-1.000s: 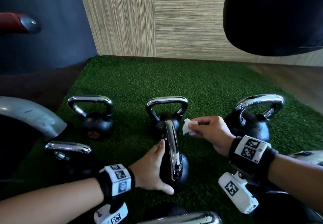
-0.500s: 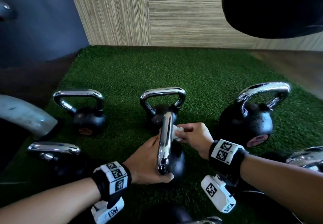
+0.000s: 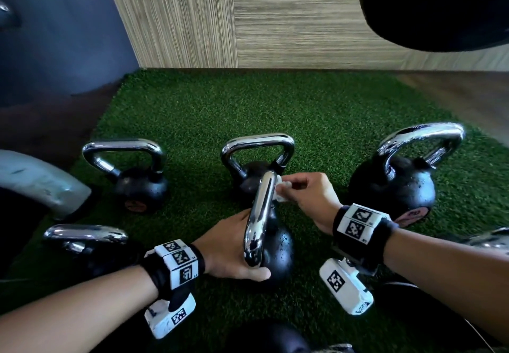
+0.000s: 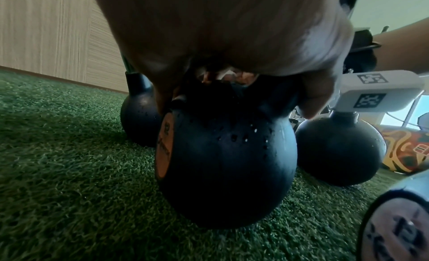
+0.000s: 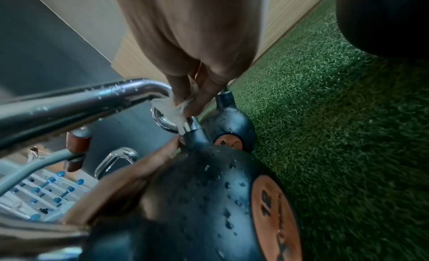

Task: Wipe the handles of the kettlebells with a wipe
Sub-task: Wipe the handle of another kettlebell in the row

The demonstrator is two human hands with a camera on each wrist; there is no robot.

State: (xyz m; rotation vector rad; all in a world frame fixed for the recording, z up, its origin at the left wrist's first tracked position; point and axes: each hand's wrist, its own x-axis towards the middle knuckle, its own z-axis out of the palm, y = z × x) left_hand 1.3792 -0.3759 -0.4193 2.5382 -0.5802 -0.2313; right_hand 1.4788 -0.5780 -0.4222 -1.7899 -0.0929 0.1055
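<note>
A black kettlebell (image 3: 278, 253) with a chrome handle (image 3: 260, 215) stands on the green turf in the middle, its handle running away from me. My left hand (image 3: 234, 248) holds its ball from the left, thumb wrapped across the near side. In the left wrist view my palm covers the top of the ball (image 4: 227, 164). My right hand (image 3: 305, 195) pinches a small white wipe (image 3: 281, 193) against the far end of the handle. The right wrist view shows the wipe (image 5: 169, 109) pressed where the handle (image 5: 81, 103) bends down to the ball. Water drops speckle the ball.
Other kettlebells stand close by: back left (image 3: 137, 184), straight behind (image 3: 256, 149), back right (image 3: 394, 190) and near left (image 3: 85, 234). A grey curved frame (image 3: 41, 184) lies at the left. A black bag (image 3: 440, 5) hangs at upper right before a wood-panelled wall (image 3: 275, 22).
My right hand brought the wipe left onto the far end of the handle. My left hand closed further round the ball, thumb now across its near side.
</note>
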